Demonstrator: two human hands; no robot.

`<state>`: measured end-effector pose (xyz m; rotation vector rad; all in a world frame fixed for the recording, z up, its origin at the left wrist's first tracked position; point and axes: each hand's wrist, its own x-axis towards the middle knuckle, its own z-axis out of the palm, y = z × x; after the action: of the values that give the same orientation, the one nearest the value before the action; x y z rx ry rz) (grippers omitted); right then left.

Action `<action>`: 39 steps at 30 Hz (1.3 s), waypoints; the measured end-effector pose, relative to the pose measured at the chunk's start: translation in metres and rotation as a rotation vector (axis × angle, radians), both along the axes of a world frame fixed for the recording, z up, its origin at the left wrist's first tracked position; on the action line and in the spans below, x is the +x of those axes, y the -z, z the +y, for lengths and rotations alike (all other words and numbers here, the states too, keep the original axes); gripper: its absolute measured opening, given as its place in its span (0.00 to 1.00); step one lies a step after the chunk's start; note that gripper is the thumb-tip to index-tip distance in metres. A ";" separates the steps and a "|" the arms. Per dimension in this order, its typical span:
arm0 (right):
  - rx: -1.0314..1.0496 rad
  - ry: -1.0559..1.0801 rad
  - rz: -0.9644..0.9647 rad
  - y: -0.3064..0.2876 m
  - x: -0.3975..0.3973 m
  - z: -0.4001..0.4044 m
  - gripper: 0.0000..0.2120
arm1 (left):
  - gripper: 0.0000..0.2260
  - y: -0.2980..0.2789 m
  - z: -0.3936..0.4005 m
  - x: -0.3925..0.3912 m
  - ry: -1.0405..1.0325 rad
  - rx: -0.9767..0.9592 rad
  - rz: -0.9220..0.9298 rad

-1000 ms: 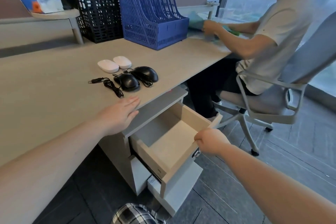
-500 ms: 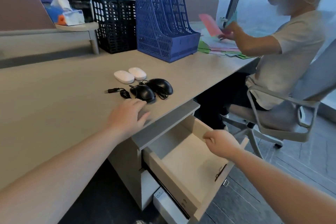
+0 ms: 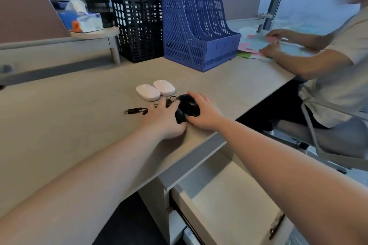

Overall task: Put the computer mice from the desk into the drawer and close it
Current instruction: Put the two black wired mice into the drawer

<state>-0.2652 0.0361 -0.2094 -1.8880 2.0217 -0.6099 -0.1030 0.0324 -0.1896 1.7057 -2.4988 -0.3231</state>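
1. Left hand (image 3: 163,119): fingers curled round the nearer black wired mouse (image 3: 180,116), which shows only in part beneath them.
2. Right hand (image 3: 205,112): cupped over the farther black wired mouse (image 3: 189,104), fingers closing on its sides.
3. Two white wireless mice (image 3: 147,92) (image 3: 164,87): side by side on the desk (image 3: 59,125), just beyond the hands.
4. USB plug (image 3: 133,111): lying left of the left hand.
5. Drawer (image 3: 235,205): pulled out below the desk edge.

Left hand (image 3: 163,119) and right hand (image 3: 205,113) gripping black mice (image 3: 188,108) on desk (image 3: 79,117); drawer (image 3: 235,209) open
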 end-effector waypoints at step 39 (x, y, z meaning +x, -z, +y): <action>0.312 0.200 -0.158 0.119 -0.091 0.155 0.18 | 0.14 0.130 0.157 -0.110 0.131 0.057 -0.175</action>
<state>-0.3562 0.1910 -0.3288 -1.4281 2.0767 -0.4438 -0.2134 0.1896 -0.3193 1.6613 -2.7601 -0.2689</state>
